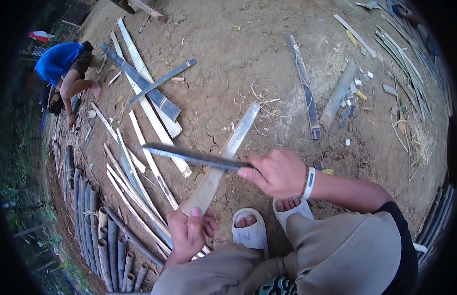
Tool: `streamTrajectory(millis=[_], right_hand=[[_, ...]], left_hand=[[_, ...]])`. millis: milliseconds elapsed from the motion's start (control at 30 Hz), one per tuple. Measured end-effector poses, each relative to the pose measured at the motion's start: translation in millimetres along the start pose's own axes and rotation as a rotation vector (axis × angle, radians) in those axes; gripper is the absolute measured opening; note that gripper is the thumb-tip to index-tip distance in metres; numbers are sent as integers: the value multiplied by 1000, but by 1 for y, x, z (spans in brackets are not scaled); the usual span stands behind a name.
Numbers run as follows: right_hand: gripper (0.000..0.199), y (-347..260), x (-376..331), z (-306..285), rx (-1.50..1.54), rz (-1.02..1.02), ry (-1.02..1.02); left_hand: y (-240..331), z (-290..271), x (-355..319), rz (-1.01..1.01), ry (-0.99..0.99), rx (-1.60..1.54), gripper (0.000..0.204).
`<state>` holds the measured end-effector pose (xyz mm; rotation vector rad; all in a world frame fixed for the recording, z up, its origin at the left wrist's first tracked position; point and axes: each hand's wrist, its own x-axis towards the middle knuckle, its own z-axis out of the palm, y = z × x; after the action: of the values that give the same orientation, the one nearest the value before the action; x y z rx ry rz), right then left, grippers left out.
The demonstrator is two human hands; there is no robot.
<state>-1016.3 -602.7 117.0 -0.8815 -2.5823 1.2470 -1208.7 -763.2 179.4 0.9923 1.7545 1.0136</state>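
Bamboo slat (223, 157) gripped in left hand (189, 233); right hand (277, 173) clasps long blade (189, 156); split strips (140, 191) alongside.

Colours here: the bamboo slat (223, 160) is pale tan with a greyish face, the blade (189, 156) on it dark steel grey. Ground (228, 59) is reddish-brown dirt. White slippers (250, 231), white wristband (310, 183), khaki trousers (346, 250), black sleeve (403, 246). The person off to the side wears a bright blue shirt (59, 59). The fabric (275, 286) at the bottom edge looks teal with a dark pattern, hard to tell.
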Motion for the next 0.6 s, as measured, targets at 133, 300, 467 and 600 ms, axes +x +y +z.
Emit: streamTrajectory(millis=[133, 300, 467, 600], right_hand=[[52, -6, -6, 4, 104, -38, -30], [58, -2, -5, 1, 0, -7, -5], [64, 62, 18, 6, -32, 176, -35], [72, 50, 16, 8, 0, 100, -17]], left_hand=[[0, 0, -7, -2, -71, 10, 49], [1, 1, -4, 19, -66, 12, 47], [1, 2, 2, 47, -90, 40, 45], [2, 1, 0, 10, -61, 15, 49]])
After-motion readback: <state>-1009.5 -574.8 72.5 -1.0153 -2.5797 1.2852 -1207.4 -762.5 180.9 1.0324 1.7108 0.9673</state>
